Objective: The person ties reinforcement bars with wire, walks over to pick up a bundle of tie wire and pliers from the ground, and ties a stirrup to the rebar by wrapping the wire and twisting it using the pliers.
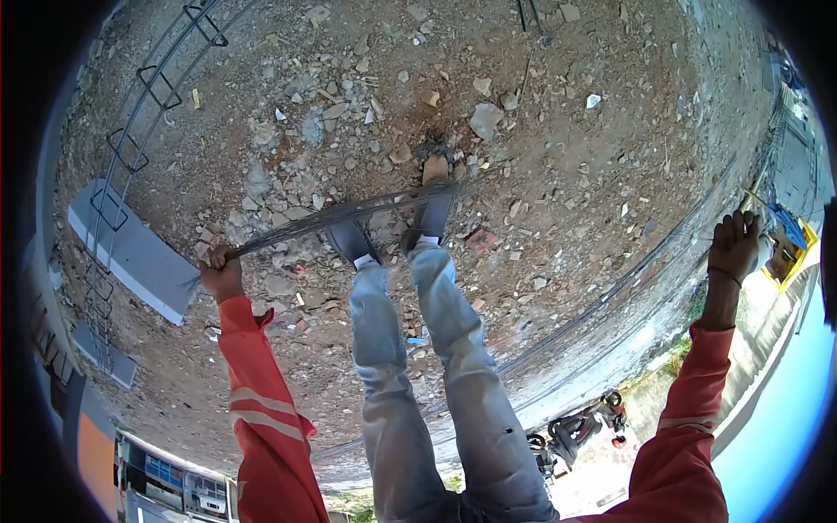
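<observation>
My left hand (221, 274) is closed around one end of a bundle of thin dark wire (336, 214). The bundle stretches to the right, with its far part crossing over my shoes (431, 216). Just beyond the shoe tips sits a small brown block (435, 169), with a dark lump at its far end. My right hand (734, 246) is raised far out to the right, its fingers curled. A thin, pale, stick-like piece shows by those fingers, but I cannot make out what they grip.
A rebar cage (122, 148) runs along the left, over a grey slab (144, 257). Broken stone and brick bits, including a pale stone (486, 120), litter the dirt ground. A motorcycle (575, 431) stands at the lower right. Something yellow (798, 253) lies beyond my right hand.
</observation>
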Available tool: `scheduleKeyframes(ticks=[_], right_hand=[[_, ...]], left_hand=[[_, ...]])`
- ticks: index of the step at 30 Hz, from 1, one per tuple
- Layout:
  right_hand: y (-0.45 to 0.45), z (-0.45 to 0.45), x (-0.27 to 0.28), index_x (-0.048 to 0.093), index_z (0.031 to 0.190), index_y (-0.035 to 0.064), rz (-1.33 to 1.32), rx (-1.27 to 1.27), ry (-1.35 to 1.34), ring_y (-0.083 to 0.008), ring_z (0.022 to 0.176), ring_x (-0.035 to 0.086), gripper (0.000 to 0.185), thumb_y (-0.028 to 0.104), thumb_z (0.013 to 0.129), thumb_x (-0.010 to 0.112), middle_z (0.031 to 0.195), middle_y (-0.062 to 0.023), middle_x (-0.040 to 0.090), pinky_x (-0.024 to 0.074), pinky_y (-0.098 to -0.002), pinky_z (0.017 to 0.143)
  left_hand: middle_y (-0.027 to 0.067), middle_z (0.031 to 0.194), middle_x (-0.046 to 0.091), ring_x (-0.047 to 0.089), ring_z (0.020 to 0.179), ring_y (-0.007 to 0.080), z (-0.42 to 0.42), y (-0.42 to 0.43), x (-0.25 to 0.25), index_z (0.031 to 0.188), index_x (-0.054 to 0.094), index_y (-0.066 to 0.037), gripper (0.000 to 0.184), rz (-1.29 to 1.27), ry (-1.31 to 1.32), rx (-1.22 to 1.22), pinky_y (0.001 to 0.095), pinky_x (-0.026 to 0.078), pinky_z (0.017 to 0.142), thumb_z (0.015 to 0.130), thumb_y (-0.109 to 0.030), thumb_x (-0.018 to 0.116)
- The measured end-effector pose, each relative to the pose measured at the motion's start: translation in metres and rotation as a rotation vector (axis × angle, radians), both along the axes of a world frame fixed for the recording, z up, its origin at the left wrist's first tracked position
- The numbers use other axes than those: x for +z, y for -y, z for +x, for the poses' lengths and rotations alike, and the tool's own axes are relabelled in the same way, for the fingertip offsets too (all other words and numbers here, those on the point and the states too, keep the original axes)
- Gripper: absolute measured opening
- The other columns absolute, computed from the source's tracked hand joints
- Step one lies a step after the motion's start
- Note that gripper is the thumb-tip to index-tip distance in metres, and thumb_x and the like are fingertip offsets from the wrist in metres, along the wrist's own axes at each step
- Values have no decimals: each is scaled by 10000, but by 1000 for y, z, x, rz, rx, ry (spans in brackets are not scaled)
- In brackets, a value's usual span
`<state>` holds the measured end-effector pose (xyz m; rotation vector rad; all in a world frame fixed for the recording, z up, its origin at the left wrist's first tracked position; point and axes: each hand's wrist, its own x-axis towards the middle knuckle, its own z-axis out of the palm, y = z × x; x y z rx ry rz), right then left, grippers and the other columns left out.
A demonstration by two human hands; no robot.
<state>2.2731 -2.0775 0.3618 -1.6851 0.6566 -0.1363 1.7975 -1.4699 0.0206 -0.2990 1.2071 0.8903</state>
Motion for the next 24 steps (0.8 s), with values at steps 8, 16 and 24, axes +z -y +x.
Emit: scheduleKeyframes(ticks=[8, 16, 24], right_hand=[[-41, -44, 50, 406, 707, 180, -625, 250, 221, -9, 511, 210, 362, 319, 1040, 427, 617, 83, 283, 131, -218, 441], [-84, -30, 121, 462, 793, 143, -252, -64, 237, -37, 503, 223, 284, 287, 1038, 449, 613, 62, 310, 178, -224, 425], [-66, -39, 148, 438, 764, 151, -284, 435, 102, -21, 523, 246, 342, 339, 1049, 413, 616, 62, 317, 166, -213, 456]], left_hand=[[106, 775, 474, 511, 725, 263, -5, -28, -40, 948, 501, 12, 390, -44, -11, -50, 386, 476, 697, 991, -375, 487], [101, 1088, 603, 598, 874, 198, 39, 73, 28, 1313, 496, -89, 461, 144, -814, -1059, 328, 507, 774, 902, -239, 640], [112, 1244, 566, 551, 1158, 210, 184, 225, 240, 1430, 391, -77, 696, 525, 340, -1687, 363, 443, 992, 844, -188, 749]])
